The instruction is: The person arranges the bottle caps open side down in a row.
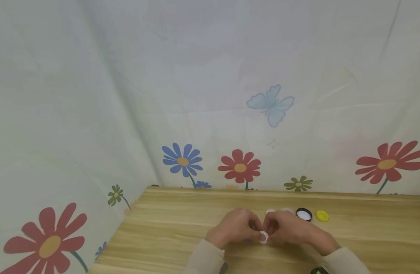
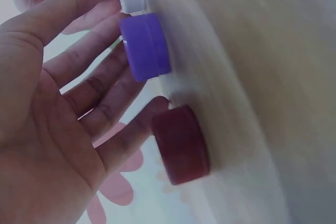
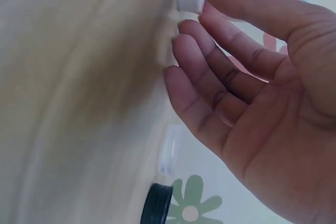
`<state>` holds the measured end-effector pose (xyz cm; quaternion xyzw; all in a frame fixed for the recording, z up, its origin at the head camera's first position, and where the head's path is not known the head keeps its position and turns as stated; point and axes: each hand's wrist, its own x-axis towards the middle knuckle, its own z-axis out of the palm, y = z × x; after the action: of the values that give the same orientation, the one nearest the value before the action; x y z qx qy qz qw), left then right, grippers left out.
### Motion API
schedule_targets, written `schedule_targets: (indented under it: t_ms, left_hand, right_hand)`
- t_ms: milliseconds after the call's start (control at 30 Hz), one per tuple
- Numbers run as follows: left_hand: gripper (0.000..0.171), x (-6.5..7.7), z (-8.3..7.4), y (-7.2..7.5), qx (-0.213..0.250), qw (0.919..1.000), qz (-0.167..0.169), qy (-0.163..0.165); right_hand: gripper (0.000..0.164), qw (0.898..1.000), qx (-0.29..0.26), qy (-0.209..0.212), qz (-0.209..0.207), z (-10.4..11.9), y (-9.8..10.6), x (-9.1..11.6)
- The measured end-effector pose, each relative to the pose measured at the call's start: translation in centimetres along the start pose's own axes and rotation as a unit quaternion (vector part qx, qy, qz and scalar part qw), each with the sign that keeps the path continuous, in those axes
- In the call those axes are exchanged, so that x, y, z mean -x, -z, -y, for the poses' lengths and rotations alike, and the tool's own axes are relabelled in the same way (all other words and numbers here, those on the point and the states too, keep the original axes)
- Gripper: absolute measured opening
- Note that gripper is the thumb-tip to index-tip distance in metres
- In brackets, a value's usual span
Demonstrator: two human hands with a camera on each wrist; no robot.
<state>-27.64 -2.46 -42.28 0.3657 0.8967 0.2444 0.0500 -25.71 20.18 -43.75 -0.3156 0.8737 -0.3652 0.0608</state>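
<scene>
A small white bottle cap (image 1: pixel 263 237) stands on its side on the wooden table, between both hands. My left hand (image 1: pixel 234 227) pinches it from the left with thumb and forefinger. From the other side, my right hand (image 1: pixel 289 228) holds it between thumb and forefinger, the remaining fingers loosely bent near the tabletop. In the left wrist view a purple ribbed cap (image 2: pixel 146 48) sits beside the white one, close to my left fingertips. A dark red cap (image 2: pixel 181 145) lies farther along, by the little finger. Both are mostly hidden behind the left hand in the head view.
Beyond my right hand lie a black-rimmed lid (image 1: pixel 304 214) with a white inside, a yellow lid (image 1: pixel 322 216) and a clear lid (image 1: pixel 288 210). Another white piece (image 1: pixel 270 210) shows behind the fingers. A flower-printed curtain (image 1: pixel 210 114) hangs along the table's back edge.
</scene>
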Motion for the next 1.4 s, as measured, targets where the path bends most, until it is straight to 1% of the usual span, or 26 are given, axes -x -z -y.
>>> schedule_targets:
  t_ms: [100, 200, 233, 300, 400, 567, 667, 733, 867, 1067, 1233, 1400]
  left_hand:
    - [0.014, -0.2, -0.4, 0.0, 0.003, 0.9999, -0.001, 0.014]
    - [0.013, -0.4, -0.7, 0.0, 0.006, 0.9995, -0.006, 0.030]
    - [0.012, -0.5, -0.7, 0.0, 0.006, 0.9993, -0.009, 0.035]
    - [0.013, -0.7, -0.7, -0.1, 0.000, 0.9990, -0.018, 0.040]
    - [0.015, -1.1, -0.6, -0.1, -0.011, 0.9983, -0.032, 0.047]
    - [0.023, -1.8, -0.6, -0.2, -0.022, 0.9961, -0.054, 0.065]
    - [0.026, -2.2, -0.6, -0.4, -0.020, 0.9953, -0.063, 0.071]
    - [0.027, -2.4, -0.6, -0.6, -0.020, 0.9950, -0.067, 0.072]
    - [0.031, -2.8, -0.5, -1.0, -0.019, 0.9944, -0.069, 0.078]
    - [0.034, -3.1, -0.4, -1.2, -0.004, 0.9945, -0.063, 0.083]
    - [0.035, -3.2, -0.3, -1.2, 0.013, 0.9952, -0.059, 0.077]
    - [0.035, -3.4, -0.3, -1.2, 0.030, 0.9963, -0.058, 0.057]
  right_hand:
    - [0.023, 1.000, 0.003, 0.001, -0.003, -0.2, 0.5, 0.2]
    - [0.023, 1.000, -0.013, 0.000, -0.007, -0.2, 1.3, 0.5]
    - [0.023, 1.000, -0.016, -0.004, -0.011, 1.4, 1.8, 0.8]
    - [0.022, 1.000, -0.020, -0.014, -0.017, 1.4, 2.3, 0.9]
    - [0.021, 0.999, -0.016, -0.017, -0.038, 1.4, 2.8, 0.8]
    - [0.019, 0.996, 0.018, -0.008, -0.089, 1.3, 3.3, 0.6]
    - [0.020, 0.992, 0.047, -0.013, -0.118, 1.2, 3.2, 0.4]
    - [0.021, 0.990, 0.064, -0.020, -0.127, 1.0, 3.2, 0.2]
    - [0.024, 0.988, 0.083, -0.030, -0.126, 0.4, 3.0, -0.1]
    - [0.029, 0.988, 0.097, -0.027, -0.119, -0.4, 3.2, -0.5]
    - [0.030, 0.989, 0.101, -0.038, -0.101, -1.1, 2.9, -0.7]
    - [0.027, 0.990, 0.101, -0.038, -0.090, -1.6, 2.6, -0.9]
